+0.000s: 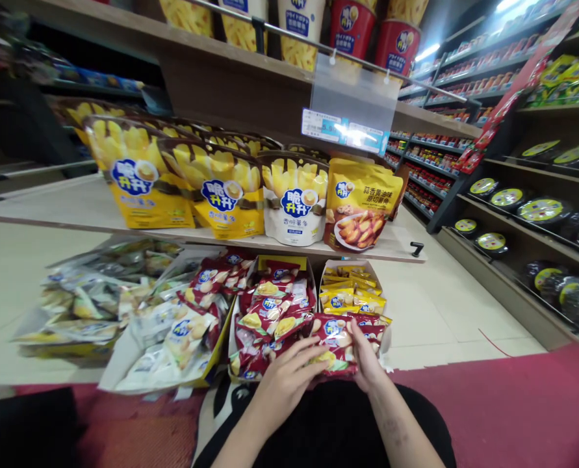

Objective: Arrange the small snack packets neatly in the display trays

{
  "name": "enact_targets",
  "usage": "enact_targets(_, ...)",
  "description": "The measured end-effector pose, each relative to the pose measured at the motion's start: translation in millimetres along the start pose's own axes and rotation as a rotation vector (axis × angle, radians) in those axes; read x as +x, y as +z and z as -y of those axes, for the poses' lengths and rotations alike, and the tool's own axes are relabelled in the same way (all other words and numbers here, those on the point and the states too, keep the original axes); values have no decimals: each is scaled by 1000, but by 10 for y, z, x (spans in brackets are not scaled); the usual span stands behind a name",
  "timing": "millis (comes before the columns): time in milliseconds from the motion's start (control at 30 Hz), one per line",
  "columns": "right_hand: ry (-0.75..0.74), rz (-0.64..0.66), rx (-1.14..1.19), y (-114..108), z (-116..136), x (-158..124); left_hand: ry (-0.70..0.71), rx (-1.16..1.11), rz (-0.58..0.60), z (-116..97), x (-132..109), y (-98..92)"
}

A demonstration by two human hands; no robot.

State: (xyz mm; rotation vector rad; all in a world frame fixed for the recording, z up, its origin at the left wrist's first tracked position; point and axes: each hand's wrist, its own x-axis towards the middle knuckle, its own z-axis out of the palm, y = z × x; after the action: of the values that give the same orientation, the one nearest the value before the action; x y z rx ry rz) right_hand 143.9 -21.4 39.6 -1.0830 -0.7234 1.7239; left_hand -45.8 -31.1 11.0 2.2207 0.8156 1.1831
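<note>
The red snack packet (pixel 334 341) is between the person's two hands, low in front of the lap, at the near end of the right-hand display box (pixel 385 343). Its printed face, with a blue-and-white logo, is turned up toward the head camera. The left hand (pixel 286 380) has its fingers almost straight and slightly spread, laid over the packet's left and lower part; its grip is open, touching rather than clasping. The right hand (pixel 368 364) is against the packet's right edge, thumb upward. Its other fingers seem to go behind the packet, and since they are hidden I cannot tell how far that grip is closed.

Small yellow packets (pixel 352 300) fill the same box just beyond the hands, and more red wrapping shows right of the held packet. The middle box (pixel 296 261) next to it, on the left, is heaped with red packets (pixel 270 309). Further left, white packets (pixel 184 335) lie in another open box, some red ones behind them.

Above the boxes, a low shelf (pixel 50 201) carries upright pouches: yellow-and-brown ones (pixel 133 179) on the left, a white one (pixel 296 201), then a brown-and-yellow one (pixel 355 205) at the right. Price labels (pixel 345 130) hang over them. Pale tiles (pixel 425 305) and a red mat (pixel 503 403) cover the floor.
</note>
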Motion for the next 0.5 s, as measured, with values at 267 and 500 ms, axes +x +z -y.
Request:
enact_targets(267,-210,-100,54,-67,-61,56,-662,-611,-231,-1,48,172)
enact_targets(500,-444,-240,-123,-167,-19,130,-800,-698,-324,65,55,215)
